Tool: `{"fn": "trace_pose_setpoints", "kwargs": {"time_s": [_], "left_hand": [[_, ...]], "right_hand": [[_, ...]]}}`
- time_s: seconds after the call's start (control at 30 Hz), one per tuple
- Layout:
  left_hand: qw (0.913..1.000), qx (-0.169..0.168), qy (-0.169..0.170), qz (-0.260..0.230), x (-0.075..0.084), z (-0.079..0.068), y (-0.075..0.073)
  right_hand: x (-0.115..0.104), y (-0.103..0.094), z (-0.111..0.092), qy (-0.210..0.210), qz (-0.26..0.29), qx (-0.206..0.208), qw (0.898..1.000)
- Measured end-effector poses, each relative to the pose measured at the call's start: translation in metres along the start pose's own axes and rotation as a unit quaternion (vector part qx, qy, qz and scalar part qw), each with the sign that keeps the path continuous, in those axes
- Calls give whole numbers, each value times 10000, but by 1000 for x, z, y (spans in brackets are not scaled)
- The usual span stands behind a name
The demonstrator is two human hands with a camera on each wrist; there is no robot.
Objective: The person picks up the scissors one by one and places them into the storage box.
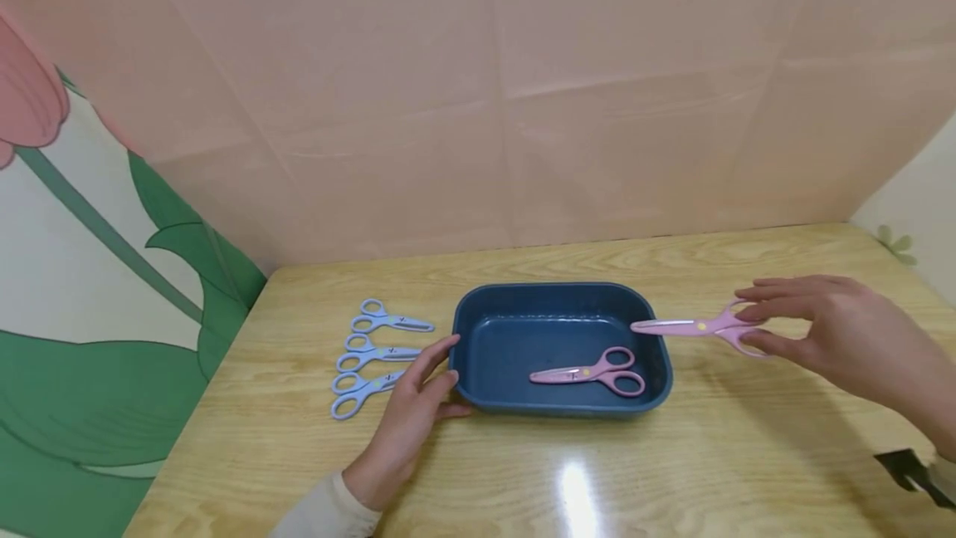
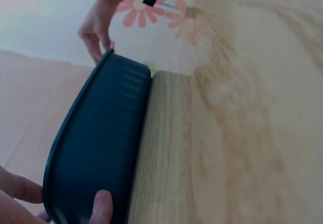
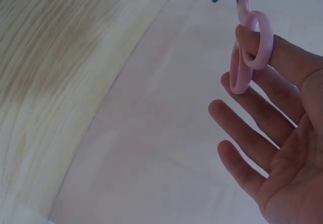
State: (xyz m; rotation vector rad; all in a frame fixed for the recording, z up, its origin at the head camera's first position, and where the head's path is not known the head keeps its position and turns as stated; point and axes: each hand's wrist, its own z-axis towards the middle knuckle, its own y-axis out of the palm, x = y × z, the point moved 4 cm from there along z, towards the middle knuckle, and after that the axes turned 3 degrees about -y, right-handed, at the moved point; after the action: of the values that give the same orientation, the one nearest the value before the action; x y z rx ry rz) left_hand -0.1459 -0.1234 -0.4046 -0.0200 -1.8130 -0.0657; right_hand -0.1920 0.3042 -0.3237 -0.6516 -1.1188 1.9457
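Note:
A dark blue plastic container (image 1: 560,405) with rounded corners stands on the table. My left hand (image 1: 411,418) holds its left end, fingers and thumb at the rim and outer wall. In the left wrist view, a fingertip (image 2: 102,204) lies against the container's long side (image 2: 101,138). My right hand (image 1: 836,330) pinches pink scissors (image 1: 675,328) by the handle loops, blades pointing left over the container's right rim. Thumb and forefinger are at the loops (image 3: 266,42) in the right wrist view, the other fingers spread. Another pair of pink scissors (image 1: 586,374) lies inside the container.
Three light blue scissors, top (image 1: 384,318), middle (image 1: 373,353) and bottom (image 1: 362,388), lie left of the container, the lower two partly hidden by my left hand. A pinkish sheet (image 1: 485,106) hangs behind the wooden table (image 1: 672,471). A flower-patterned panel (image 1: 97,272) stands at left.

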Motion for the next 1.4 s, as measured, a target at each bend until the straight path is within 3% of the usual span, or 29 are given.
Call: {"fn": "trace_pose_setpoints", "kwargs": {"time_s": [0.27,0.53,1.4], "left_hand": [[10000,71,-17,2,1,-1,0],[10000,38,-8,22,0,1,1],[10000,16,-49,1,1,0,1]], "right_hand": [[-3,0,6,-380,-61,-2,9993],[-2,-1,2,-113,-95,-195,9997],[-24,3,23,-186,-80,-428,9989]]}}
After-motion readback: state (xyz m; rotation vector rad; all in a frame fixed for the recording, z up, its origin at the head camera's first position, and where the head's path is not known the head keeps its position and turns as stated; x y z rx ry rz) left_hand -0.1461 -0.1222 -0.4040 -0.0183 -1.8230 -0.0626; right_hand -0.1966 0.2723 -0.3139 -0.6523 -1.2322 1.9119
